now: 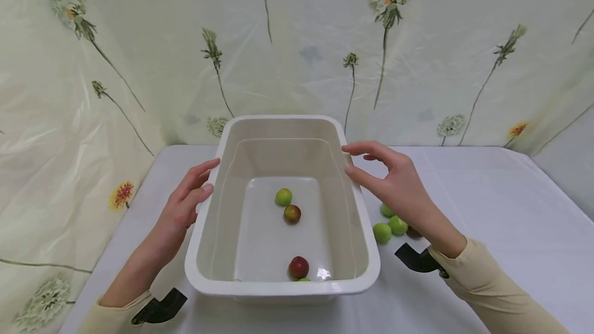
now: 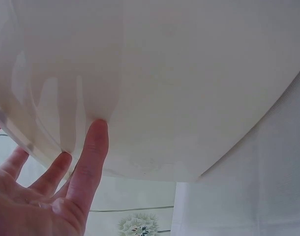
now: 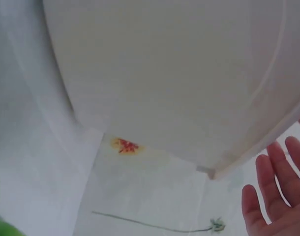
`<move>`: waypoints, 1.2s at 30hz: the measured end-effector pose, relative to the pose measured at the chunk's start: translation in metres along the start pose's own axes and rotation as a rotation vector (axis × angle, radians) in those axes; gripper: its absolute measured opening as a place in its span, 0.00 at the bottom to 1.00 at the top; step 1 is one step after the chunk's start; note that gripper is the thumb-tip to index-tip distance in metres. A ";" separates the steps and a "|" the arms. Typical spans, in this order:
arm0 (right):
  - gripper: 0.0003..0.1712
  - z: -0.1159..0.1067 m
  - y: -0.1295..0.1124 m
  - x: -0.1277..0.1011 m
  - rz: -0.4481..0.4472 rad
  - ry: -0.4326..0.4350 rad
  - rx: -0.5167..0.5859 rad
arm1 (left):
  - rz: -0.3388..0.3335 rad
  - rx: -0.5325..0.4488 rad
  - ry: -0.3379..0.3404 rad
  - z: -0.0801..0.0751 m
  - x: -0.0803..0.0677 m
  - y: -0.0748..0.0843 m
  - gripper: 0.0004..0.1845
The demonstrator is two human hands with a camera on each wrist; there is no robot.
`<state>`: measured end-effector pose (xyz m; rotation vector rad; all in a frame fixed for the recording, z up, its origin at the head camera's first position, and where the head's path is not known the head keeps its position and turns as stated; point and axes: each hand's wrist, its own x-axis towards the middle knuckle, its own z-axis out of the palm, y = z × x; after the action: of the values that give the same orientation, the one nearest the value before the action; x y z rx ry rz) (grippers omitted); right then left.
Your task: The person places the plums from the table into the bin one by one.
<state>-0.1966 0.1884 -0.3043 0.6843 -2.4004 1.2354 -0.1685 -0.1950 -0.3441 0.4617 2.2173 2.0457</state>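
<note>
A deep white plastic tub (image 1: 283, 287) takes up the middle of the head view, its inside facing me. On its floor are a green plum (image 1: 283, 197), a brownish-red plum (image 1: 292, 214) touching it, and a dark red plum (image 1: 298, 267) nearer me; another green one is mostly hidden by the near rim. My left hand (image 1: 182, 205) is at the tub's left side, straight fingertips against the outer wall in the left wrist view. At the right rim is my right hand (image 1: 394, 177), thumb and forefinger tips right by the edge, other fingers extended, gripping nothing.
Right of the tub, several more plums lie on the white-covered table (image 1: 487, 205), among them a green plum (image 1: 382, 232) and a dark one partly behind my right wrist. A dandelion-patterned curtain (image 1: 297, 76) hangs behind and at the left.
</note>
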 end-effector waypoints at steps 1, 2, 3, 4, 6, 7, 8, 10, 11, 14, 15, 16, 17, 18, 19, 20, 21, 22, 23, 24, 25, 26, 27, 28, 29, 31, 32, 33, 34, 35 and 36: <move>0.21 -0.001 0.001 -0.002 0.014 0.000 -0.007 | 0.002 0.001 0.001 0.000 0.000 0.000 0.24; 0.22 -0.003 0.003 -0.004 0.029 -0.001 -0.012 | 0.002 0.002 0.002 0.000 0.000 0.000 0.24; 0.22 -0.005 0.004 -0.006 0.043 0.000 -0.017 | 0.004 0.001 0.003 0.000 -0.001 0.000 0.25; 0.22 -0.007 0.005 -0.008 0.061 -0.001 -0.030 | 0.005 0.000 0.004 0.000 -0.001 0.000 0.25; 0.21 -0.011 0.008 -0.012 0.095 -0.004 -0.052 | 0.006 -0.003 0.004 0.000 -0.001 -0.001 0.25; 0.21 -0.013 0.009 -0.014 0.109 -0.006 -0.062 | 0.006 -0.003 0.003 0.000 -0.001 -0.001 0.25; 0.21 -0.015 0.010 -0.016 0.121 -0.009 -0.068 | 0.006 -0.004 0.003 0.000 -0.001 -0.001 0.25; 0.21 -0.019 0.012 -0.020 0.146 -0.015 -0.080 | 0.004 -0.006 0.003 0.000 -0.001 -0.002 0.25; 0.21 -0.021 0.013 -0.023 0.154 -0.018 -0.081 | 0.003 -0.003 0.002 0.000 -0.001 -0.002 0.25; 0.21 -0.026 0.018 -0.029 0.175 -0.023 -0.094 | 0.000 0.002 0.003 0.001 -0.001 -0.001 0.25; 0.21 -0.028 0.019 -0.032 0.183 -0.022 -0.102 | -0.001 0.003 0.003 0.001 -0.001 -0.001 0.25; 0.21 -0.029 0.021 -0.034 0.188 -0.021 -0.111 | -0.001 0.004 0.003 0.001 -0.001 -0.001 0.25; 0.21 -0.031 0.022 -0.036 0.198 -0.021 -0.118 | -0.001 0.003 0.004 0.001 0.000 -0.002 0.25; 0.21 -0.032 0.023 -0.038 0.208 -0.021 -0.127 | 0.000 0.003 0.004 0.002 0.000 -0.002 0.25; 0.20 -0.034 0.023 -0.040 0.220 -0.020 -0.135 | -0.001 0.002 0.005 0.002 0.000 -0.002 0.25; 0.20 -0.036 0.024 -0.042 0.231 -0.020 -0.144 | -0.001 0.003 0.006 0.002 0.000 -0.002 0.25; 0.20 -0.037 0.025 -0.044 0.239 -0.018 -0.153 | 0.000 0.003 0.007 0.002 0.000 -0.002 0.25; 0.20 -0.039 0.026 -0.046 0.244 -0.017 -0.159 | 0.000 0.003 0.007 0.002 0.000 -0.002 0.25; 0.20 -0.040 0.026 -0.048 0.248 -0.015 -0.165 | 0.000 0.003 0.007 0.002 0.000 -0.002 0.25; 0.20 -0.041 0.027 -0.050 0.248 -0.012 -0.168 | 0.000 0.004 0.006 0.002 0.000 -0.002 0.25; 0.21 -0.043 0.029 -0.052 0.242 -0.011 -0.175 | 0.001 0.005 0.005 0.001 0.000 -0.002 0.25; 0.21 -0.044 0.030 -0.054 0.235 -0.009 -0.181 | 0.002 0.005 0.005 0.001 0.000 -0.001 0.25; 0.22 -0.045 0.032 -0.056 0.230 -0.007 -0.186 | 0.003 0.003 0.003 0.001 0.000 -0.001 0.25; 0.22 -0.046 0.034 -0.059 0.230 -0.002 -0.187 | 0.005 0.002 0.002 0.001 0.001 -0.001 0.25; 0.22 -0.046 0.036 -0.061 0.234 0.002 -0.187 | 0.006 0.002 0.000 0.001 0.001 -0.001 0.25; 0.22 -0.048 0.040 -0.066 0.245 0.009 -0.194 | 0.007 0.000 -0.001 0.001 0.001 -0.001 0.25; 0.22 -0.048 0.042 -0.069 0.256 0.013 -0.194 | 0.007 0.000 0.000 0.001 0.001 -0.001 0.25; 0.22 -0.049 0.043 -0.071 0.267 0.017 -0.195 | 0.008 0.001 0.001 0.001 0.000 -0.001 0.25; 0.21 -0.049 0.045 -0.073 0.277 0.022 -0.196 | 0.008 0.002 0.002 0.001 0.000 -0.001 0.25; 0.21 -0.050 0.046 -0.076 0.282 0.026 -0.200 | 0.009 0.003 0.004 0.001 0.000 -0.001 0.25; 0.21 -0.051 0.047 -0.078 0.280 0.031 -0.204 | 0.010 0.004 0.005 0.000 0.000 -0.001 0.25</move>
<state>-0.1549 0.2738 -0.3469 0.2729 -2.6146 1.0685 -0.1686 -0.1947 -0.3449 0.4693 2.2263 2.0496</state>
